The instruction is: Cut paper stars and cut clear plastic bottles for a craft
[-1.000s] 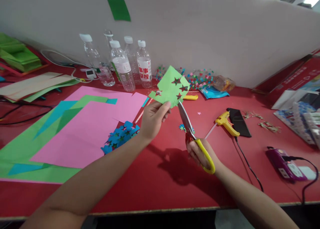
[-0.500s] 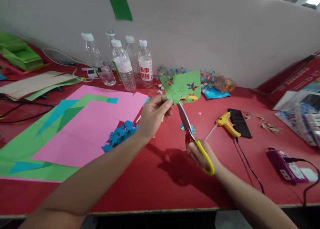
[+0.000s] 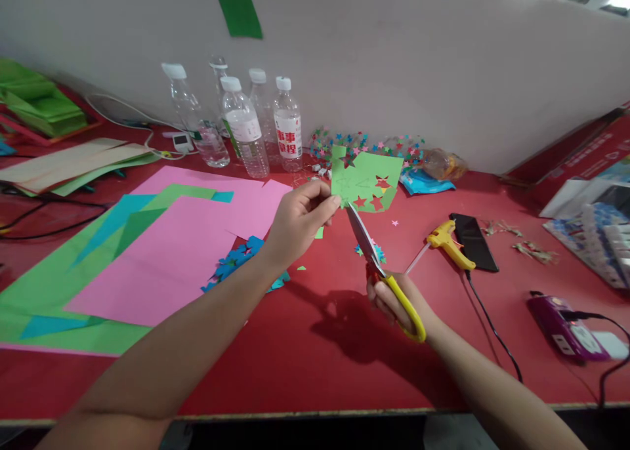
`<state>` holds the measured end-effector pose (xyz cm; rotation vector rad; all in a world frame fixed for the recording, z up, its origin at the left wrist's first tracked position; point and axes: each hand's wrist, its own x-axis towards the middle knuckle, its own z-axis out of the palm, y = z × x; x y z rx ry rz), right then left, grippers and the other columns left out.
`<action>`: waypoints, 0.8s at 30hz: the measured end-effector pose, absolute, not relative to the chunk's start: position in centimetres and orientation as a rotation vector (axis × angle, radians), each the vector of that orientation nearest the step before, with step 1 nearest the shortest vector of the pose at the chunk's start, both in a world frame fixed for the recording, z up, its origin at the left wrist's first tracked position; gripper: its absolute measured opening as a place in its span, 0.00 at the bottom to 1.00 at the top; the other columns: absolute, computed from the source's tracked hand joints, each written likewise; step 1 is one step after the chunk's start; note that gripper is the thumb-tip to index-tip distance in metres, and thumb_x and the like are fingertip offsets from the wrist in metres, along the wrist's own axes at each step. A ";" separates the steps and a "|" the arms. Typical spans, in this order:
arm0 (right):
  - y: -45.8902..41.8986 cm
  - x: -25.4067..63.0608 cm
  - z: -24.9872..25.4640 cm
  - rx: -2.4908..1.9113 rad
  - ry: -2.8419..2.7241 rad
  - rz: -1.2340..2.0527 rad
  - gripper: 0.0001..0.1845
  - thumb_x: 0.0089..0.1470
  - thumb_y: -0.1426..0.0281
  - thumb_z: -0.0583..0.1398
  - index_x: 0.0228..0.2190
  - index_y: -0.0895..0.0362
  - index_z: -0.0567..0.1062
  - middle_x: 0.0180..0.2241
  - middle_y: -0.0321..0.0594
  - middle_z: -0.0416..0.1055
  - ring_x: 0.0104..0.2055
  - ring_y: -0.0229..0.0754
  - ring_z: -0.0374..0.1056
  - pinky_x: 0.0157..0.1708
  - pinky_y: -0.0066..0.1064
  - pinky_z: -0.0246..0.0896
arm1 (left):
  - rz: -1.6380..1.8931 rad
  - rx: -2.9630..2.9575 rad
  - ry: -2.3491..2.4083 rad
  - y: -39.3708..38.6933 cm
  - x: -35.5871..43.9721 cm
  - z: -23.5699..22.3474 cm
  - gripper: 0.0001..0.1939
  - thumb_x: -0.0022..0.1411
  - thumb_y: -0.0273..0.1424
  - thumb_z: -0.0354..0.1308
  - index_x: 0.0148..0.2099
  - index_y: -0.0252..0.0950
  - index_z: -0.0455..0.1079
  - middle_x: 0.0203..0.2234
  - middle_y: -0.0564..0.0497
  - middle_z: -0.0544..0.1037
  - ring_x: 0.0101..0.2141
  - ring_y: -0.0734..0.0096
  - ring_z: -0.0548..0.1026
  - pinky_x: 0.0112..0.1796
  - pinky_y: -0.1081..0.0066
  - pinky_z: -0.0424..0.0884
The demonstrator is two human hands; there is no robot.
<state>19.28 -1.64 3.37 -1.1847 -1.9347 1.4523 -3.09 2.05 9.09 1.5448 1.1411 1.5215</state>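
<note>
Between thumb and fingers my left hand [image 3: 306, 217] pinches the lower left corner of a light green paper sheet [image 3: 367, 173]. Several star-shaped holes pierce the sheet, and faint star outlines are drawn on it. My right hand [image 3: 394, 299] is wrapped round the handles of yellow-handled scissors [image 3: 370, 248]. The blades look closed or nearly so, their tip right by the sheet's lower edge near my left fingertips. Below the blades lies a small pile of paper stars [image 3: 378, 253], partly hidden by the scissors. Blue paper scraps with star cutouts [image 3: 236, 260] lie beside my left forearm.
Pink sheets [image 3: 162, 260] and green paper cover the left. Plastic bottles [image 3: 288, 128] stand along the wall before scattered stars [image 3: 413, 151]. To the right are a yellow glue gun [image 3: 450, 245], a black phone [image 3: 473, 240] and a purple device [image 3: 566, 328] with a cable.
The green sheet has turned in my left hand and now faces me more squarely, slightly further right. The scissors' tip has shifted a little left; both hands keep their hold.
</note>
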 end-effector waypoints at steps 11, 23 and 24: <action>-1.9 18.7 4.3 -1.329 -1.852 1.502 0.26 0.49 0.45 0.54 0.18 0.53 0.61 0.11 0.28 0.56 0.11 0.30 0.51 0.13 0.26 0.47 | 1.419 1.573 1.156 2.0 -3.5 9.9 0.10 0.59 0.30 0.56 0.25 0.36 0.63 0.17 0.57 0.66 0.21 0.80 0.64 0.23 0.76 0.60; -2.0 18.8 4.1 -1.255 -1.878 1.500 0.30 0.50 0.41 0.53 0.17 0.53 0.60 0.09 0.29 0.55 0.10 0.29 0.49 0.14 0.27 0.46 | 1.376 1.621 1.129 2.1 -4.0 10.3 0.10 0.59 0.29 0.56 0.25 0.36 0.63 0.17 0.56 0.65 0.20 0.80 0.63 0.23 0.75 0.59; -2.0 18.8 4.1 -1.249 -1.874 1.513 0.30 0.50 0.40 0.53 0.17 0.53 0.61 0.09 0.28 0.55 0.10 0.29 0.48 0.14 0.27 0.46 | 1.377 1.625 1.126 2.1 -4.0 10.3 0.10 0.59 0.29 0.56 0.25 0.36 0.63 0.17 0.57 0.65 0.20 0.80 0.63 0.23 0.75 0.59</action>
